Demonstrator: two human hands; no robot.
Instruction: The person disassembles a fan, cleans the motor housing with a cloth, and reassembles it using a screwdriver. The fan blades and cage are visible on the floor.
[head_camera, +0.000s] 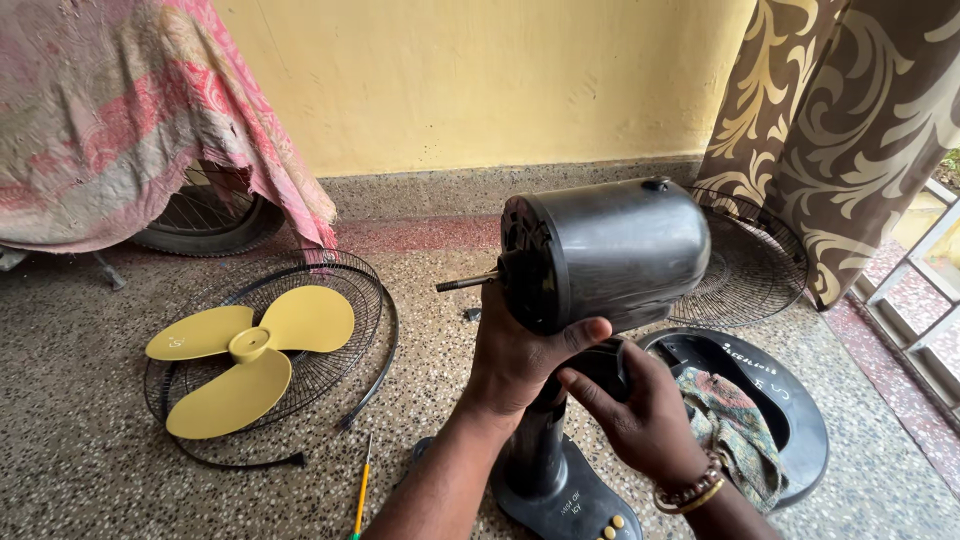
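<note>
Centrally, the left hand (520, 360) grips the underside of the black fan motor housing (605, 250); the right hand (635, 405) curls closed on the neck below it. Left of the housing lies the yellow blade (250, 350) on a wire grille (330, 375).

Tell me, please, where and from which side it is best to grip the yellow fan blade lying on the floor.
Probably grip the yellow fan blade at its raised central hub, coming from above: it lies flat in the wire grille, and its three thin vanes look more awkward to hold.
</note>
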